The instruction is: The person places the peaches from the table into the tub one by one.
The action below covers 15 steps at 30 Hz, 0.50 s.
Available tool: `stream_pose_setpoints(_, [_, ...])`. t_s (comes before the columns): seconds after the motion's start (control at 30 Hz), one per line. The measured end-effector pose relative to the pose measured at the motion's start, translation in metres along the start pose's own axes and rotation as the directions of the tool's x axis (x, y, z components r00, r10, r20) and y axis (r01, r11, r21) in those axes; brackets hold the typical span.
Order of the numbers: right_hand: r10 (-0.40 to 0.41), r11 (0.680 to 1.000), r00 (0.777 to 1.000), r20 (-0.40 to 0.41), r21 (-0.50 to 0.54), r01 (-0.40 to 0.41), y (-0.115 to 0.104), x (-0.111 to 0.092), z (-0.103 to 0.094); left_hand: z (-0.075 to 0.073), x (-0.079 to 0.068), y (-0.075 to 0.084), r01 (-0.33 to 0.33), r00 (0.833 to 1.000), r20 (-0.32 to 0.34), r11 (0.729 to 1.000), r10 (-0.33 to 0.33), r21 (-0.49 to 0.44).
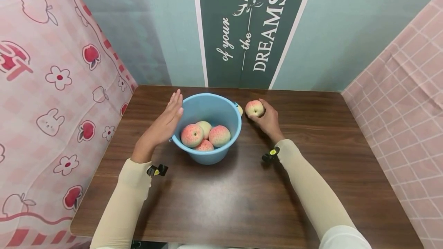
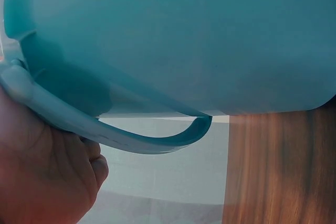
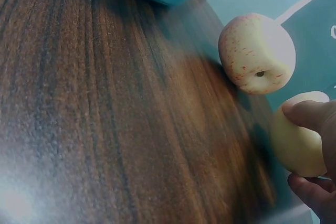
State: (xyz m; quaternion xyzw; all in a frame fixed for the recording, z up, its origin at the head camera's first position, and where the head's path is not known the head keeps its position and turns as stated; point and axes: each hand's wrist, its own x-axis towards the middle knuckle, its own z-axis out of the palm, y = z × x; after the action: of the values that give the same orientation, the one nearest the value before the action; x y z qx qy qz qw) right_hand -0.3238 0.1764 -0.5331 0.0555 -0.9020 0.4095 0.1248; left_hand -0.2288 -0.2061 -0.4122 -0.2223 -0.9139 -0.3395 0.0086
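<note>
A light blue bucket stands on the brown table with several pink-and-cream peaches inside. Along its left side lies my left hand, fingers straight and together at the rim; the left wrist view has this hand against the bucket's handle. To the bucket's right, my right hand holds a peach between thumb and fingers. Another peach sits between that one and the bucket, mostly hidden behind the rim in the head view. Whether the held peach touches the table I cannot tell.
The wooden table reaches back to a blue-green cloth wall with a dark printed panel. Pink patterned cloth hangs at the left, pink checked cloth at the right.
</note>
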Motion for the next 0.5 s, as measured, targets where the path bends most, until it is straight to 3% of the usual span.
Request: stream_pose_setpoints(0.5, [-0.029,0.999,0.997,-0.073,0.024,0.03,-0.008,-0.009,-0.011,0.0,-0.003,0.001,-0.002,1.0,-0.003,1.0,0.002,0.01])
